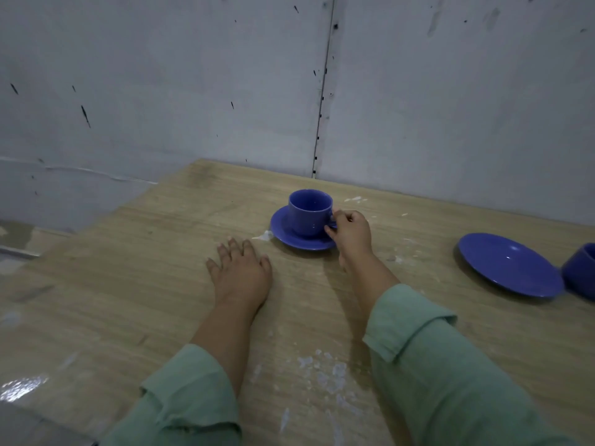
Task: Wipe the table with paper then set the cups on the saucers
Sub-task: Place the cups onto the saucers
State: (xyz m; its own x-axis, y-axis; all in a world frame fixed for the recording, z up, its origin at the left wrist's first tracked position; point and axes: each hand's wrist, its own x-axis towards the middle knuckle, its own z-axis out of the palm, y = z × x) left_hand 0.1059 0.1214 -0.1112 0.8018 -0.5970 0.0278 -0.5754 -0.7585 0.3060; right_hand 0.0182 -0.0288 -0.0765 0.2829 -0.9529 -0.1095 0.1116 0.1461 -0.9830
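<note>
The first blue cup (pixel 309 211) stands upright on its saucer (pixel 289 235), near the far edge of the wooden table (pixel 128 252), close to the wall (pixel 161 75); I judge this pairing done or all but done. My right hand (pixel 350 231) is curled narrowly at the cup's handle, thumb and fingertips (pixel 338 217) pinching it, so the cup is seated but not yet let go. The second saucer (pixel 508 265) lies bare, well apart to the right. Just beside it, at the frame's right edge, stands the second cup (pixel 581 270), on the table and not on the saucer; whether the two touch I cannot tell. That pairing is left to do. No paper is in view, so the wiping appears to be over, though pale flecks and smears (pixel 325 371) lie on the tabletop near me and a small white scrap (pixel 264 235) sits against the first saucer's near rim. My left hand (pixel 240 268) lies flat, palm down, fingers spread wide on the bare wood, holding nothing, near the first saucer.
</note>
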